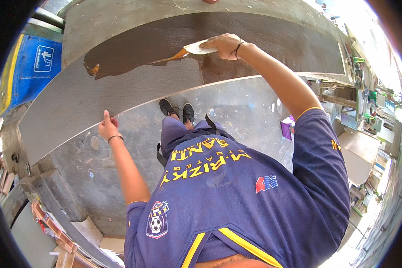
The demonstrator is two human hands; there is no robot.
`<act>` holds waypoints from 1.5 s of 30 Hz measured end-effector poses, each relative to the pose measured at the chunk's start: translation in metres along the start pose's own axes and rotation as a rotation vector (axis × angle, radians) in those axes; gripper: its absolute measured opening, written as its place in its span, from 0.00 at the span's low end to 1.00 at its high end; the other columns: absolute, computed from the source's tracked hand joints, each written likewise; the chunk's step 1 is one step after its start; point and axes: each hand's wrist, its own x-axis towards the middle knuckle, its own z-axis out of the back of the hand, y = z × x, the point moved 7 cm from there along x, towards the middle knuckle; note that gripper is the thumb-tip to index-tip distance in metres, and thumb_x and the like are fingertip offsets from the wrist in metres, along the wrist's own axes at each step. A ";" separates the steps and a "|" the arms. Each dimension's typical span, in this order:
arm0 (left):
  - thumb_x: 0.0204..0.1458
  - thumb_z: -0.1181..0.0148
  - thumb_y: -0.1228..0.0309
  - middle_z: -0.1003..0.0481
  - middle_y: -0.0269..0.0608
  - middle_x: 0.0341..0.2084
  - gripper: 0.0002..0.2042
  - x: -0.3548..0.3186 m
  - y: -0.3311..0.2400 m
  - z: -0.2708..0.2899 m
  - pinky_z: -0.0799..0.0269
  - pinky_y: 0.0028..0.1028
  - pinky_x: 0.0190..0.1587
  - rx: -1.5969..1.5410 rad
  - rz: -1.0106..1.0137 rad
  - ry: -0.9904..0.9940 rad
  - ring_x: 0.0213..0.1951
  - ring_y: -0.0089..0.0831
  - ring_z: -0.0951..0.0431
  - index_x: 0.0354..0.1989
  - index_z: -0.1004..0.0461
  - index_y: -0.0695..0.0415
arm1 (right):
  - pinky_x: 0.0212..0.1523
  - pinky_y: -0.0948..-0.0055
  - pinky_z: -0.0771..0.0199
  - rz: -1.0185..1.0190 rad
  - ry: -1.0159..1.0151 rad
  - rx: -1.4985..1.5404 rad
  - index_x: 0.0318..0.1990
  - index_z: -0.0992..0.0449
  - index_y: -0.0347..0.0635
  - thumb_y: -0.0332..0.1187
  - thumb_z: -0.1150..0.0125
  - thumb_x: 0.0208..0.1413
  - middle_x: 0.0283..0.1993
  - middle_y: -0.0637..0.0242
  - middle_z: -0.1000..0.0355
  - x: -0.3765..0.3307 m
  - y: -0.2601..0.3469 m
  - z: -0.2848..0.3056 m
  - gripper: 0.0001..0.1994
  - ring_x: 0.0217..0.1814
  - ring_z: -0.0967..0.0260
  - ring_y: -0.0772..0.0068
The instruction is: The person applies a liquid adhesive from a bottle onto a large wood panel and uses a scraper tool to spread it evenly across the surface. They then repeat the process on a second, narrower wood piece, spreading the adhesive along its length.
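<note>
A large grey board (98, 96) lies flat in front of me, curved by the lens. Its far part is covered by a dark brown wet coat (174, 42) with an orange-brown edge at the left. My right hand (225, 44) holds a pale flat scraper (198, 48) pressed on the board at the edge of the dark coat. My left hand (108, 127) grips the board's near edge, thumb on top. Both wrists wear thin dark bands.
Below the board is a stained concrete floor (236, 107) with my black shoes (176, 109). A blue sheet (31, 62) lies at the left. Shelves and cluttered goods (366, 98) stand at the right, a purple box (286, 127) on the floor, wood pieces (62, 241) at the lower left.
</note>
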 end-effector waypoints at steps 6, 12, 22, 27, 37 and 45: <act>0.47 0.38 0.61 0.30 0.36 0.22 0.16 -0.004 0.009 -0.002 0.28 0.24 0.29 -0.114 0.117 0.063 0.26 0.25 0.27 0.26 0.36 0.59 | 0.50 0.66 0.33 0.118 -0.065 -0.054 0.57 0.36 0.62 0.20 0.51 0.39 0.51 0.63 0.31 -0.021 -0.013 -0.012 0.32 0.51 0.33 0.60; 0.49 0.41 0.58 0.30 0.33 0.25 0.15 -0.006 0.009 -0.005 0.32 0.27 0.33 -0.076 0.151 0.164 0.31 0.27 0.25 0.30 0.34 0.57 | 0.44 0.65 0.29 -0.020 0.114 -0.009 0.56 0.35 0.61 0.21 0.51 0.40 0.49 0.62 0.29 -0.088 -0.006 -0.027 0.31 0.46 0.29 0.59; 0.50 0.42 0.60 0.29 0.32 0.23 0.12 0.000 0.016 -0.004 0.34 0.28 0.31 -0.101 0.177 0.191 0.29 0.26 0.24 0.31 0.33 0.54 | 0.43 0.65 0.29 0.170 -0.226 0.186 0.55 0.34 0.60 0.26 0.52 0.46 0.48 0.61 0.29 -0.084 0.081 0.033 0.26 0.45 0.30 0.59; 0.49 0.41 0.59 0.29 0.32 0.23 0.13 0.002 0.006 -0.006 0.35 0.27 0.29 -0.073 0.177 0.202 0.28 0.27 0.24 0.29 0.34 0.55 | 0.35 0.61 0.28 0.041 -0.034 -0.129 0.51 0.34 0.55 0.26 0.49 0.42 0.36 0.59 0.27 0.011 0.069 0.022 0.24 0.39 0.28 0.55; 0.46 0.39 0.56 0.30 0.29 0.22 0.14 -0.002 0.013 -0.004 0.36 0.25 0.28 -0.106 0.218 0.235 0.28 0.24 0.25 0.29 0.32 0.52 | 0.39 0.60 0.29 0.160 0.004 0.095 0.58 0.39 0.50 0.25 0.52 0.43 0.39 0.54 0.28 -0.075 0.137 0.000 0.29 0.40 0.29 0.54; 0.45 0.39 0.56 0.26 0.31 0.25 0.15 0.006 0.010 -0.001 0.36 0.24 0.29 0.013 0.260 0.389 0.28 0.22 0.26 0.31 0.33 0.53 | 0.34 0.60 0.28 -0.030 0.149 -0.096 0.55 0.36 0.54 0.25 0.48 0.40 0.36 0.55 0.27 0.049 0.123 0.010 0.29 0.36 0.27 0.54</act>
